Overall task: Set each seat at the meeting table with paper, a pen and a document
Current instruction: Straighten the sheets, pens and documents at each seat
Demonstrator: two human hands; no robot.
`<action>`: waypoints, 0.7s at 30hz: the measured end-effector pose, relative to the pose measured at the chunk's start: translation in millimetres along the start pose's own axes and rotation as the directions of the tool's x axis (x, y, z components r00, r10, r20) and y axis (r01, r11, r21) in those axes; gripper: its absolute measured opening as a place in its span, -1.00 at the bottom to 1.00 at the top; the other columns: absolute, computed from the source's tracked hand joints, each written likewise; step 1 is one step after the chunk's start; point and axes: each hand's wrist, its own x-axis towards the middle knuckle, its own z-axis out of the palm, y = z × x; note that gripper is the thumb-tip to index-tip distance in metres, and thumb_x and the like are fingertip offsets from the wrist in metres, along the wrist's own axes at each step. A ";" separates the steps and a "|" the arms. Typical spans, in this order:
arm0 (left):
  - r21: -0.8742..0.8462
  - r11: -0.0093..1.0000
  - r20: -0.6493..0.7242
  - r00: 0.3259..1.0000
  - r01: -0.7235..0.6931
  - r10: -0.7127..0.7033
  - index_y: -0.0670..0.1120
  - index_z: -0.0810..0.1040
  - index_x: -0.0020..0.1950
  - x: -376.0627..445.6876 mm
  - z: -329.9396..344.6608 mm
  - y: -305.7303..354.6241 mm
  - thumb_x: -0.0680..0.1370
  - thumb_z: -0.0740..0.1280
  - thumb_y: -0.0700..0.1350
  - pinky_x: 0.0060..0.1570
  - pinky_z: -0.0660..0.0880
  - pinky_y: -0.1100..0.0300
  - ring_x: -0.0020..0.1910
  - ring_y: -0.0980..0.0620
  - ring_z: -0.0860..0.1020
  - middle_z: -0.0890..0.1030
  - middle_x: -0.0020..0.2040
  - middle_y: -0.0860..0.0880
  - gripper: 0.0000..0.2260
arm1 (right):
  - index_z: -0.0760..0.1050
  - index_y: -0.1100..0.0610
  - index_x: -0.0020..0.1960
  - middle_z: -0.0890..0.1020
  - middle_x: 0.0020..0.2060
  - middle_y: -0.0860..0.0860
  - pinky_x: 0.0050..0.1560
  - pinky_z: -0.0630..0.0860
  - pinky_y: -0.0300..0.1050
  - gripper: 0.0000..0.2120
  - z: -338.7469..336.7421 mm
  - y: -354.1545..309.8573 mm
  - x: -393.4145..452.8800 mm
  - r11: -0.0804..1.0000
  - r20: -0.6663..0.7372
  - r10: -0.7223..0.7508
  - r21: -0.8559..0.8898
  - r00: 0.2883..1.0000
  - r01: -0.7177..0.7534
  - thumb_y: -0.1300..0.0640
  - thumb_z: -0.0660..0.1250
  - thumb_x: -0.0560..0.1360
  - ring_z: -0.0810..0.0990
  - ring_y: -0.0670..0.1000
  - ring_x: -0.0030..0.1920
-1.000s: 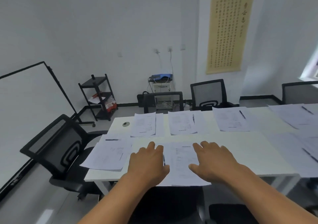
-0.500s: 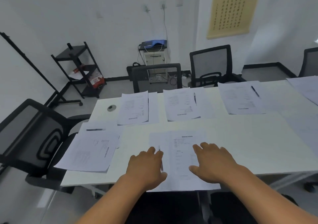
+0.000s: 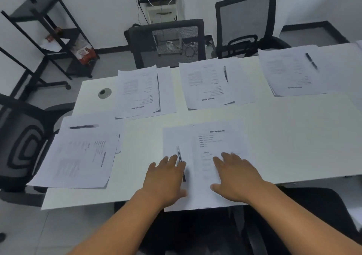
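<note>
A white meeting table (image 3: 293, 141) fills most of the view, and five sets of papers are laid out on it. Black mesh chairs are placed around it: one at the left end (image 3: 21, 143), two on the far side (image 3: 168, 41) (image 3: 244, 20), and a dark seat at the near edge (image 3: 305, 205). A black shelf rack (image 3: 49, 33) is seen against the wall at the far left, and a small cabinet with a blue device on top (image 3: 160, 4) behind the far chairs.

At the near seat a printed document (image 3: 217, 143) is laid over a blank sheet of paper (image 3: 172, 139), whose near edge overhangs the table edge. The right hand (image 3: 235, 176) is spread flat on the document, fingers straight, nothing grasped. The left hand (image 3: 166, 178) is laid flat on the blank sheet, fingers relaxed, with the index finger touching a pen (image 3: 181, 162) that lies on the sheet beside the document.

The other sets are at the left end (image 3: 78, 157) and along the far side (image 3: 139, 92) (image 3: 207, 84) (image 3: 290, 72). Pens are seen on the left-end set (image 3: 84, 126) and on two far sets (image 3: 225, 73) (image 3: 311, 60). A round metal cable port (image 3: 105, 93) is set into the far left corner
</note>
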 end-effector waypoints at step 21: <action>-0.004 0.982 -0.106 0.976 -0.190 0.188 0.02 0.19 0.67 53.4 46.7 -23.3 0.54 0.53 0.22 0.47 0.41 -0.04 0.67 -0.18 0.19 0.03 0.76 -0.03 -0.17 | -0.40 -0.17 0.71 -0.48 0.67 0.00 0.69 -0.18 0.36 0.05 43.3 2.1 63.6 0.999 0.034 -0.048 0.027 0.998 0.047 -0.33 0.33 0.59 -0.46 0.21 0.68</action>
